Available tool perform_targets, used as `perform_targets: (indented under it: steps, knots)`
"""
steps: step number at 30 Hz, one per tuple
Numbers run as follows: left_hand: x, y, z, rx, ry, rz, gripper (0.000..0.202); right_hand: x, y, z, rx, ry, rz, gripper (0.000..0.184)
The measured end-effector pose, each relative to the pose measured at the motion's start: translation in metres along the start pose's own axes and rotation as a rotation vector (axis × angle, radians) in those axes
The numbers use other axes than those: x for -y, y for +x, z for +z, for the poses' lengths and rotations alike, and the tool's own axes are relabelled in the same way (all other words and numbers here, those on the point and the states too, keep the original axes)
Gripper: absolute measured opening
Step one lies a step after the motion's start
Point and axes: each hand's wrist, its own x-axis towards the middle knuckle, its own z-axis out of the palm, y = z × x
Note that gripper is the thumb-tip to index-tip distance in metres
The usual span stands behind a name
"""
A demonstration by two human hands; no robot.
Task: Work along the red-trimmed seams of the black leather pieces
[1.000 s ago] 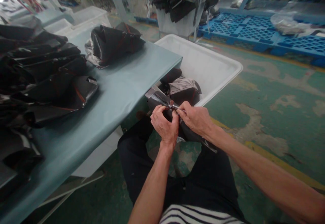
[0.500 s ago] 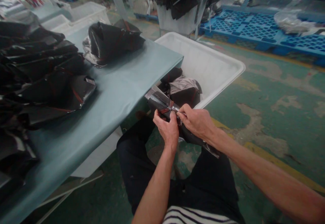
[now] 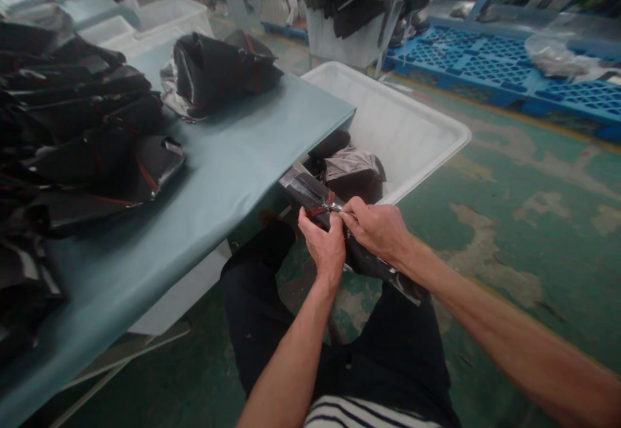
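Note:
A black fabric piece with reddish-brown trim [image 3: 310, 190], which looks like a sewn bag part, lies across above my lap. My left hand [image 3: 326, 244] is closed on its near edge, the thumb pressed beside the trim. In my right hand [image 3: 376, 224] is a small pointed metal tool [image 3: 334, 207], seemingly thread snips; its tip touches the trim close to my left thumb. The fingers hide most of the tool. The far end of the piece overlaps the rim of a white bin [image 3: 412, 111], in which more black and grey pieces [image 3: 356, 172] lie.
To my left stands a table with a pale blue-green cover [image 3: 233, 150]. It bears a tall stack of black pieces [image 3: 92, 130] and a separate black bundle [image 3: 218, 72]. Beyond the bin are blue pallets [image 3: 466, 59] and a full white container [image 3: 334, 33].
The view has shifted slightly. Both hands stay on the black piece in nearly the same pose, and the metal tip shows a little more clearly at the trim.

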Motion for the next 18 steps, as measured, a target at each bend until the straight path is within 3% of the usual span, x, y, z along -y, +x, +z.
perform_targets:
  steps: [18]
  knots:
    - [0.012,0.001,0.002,0.063,0.004,0.063,0.059,0.004,0.011,-0.005,0.175,0.001,0.012,0.027]
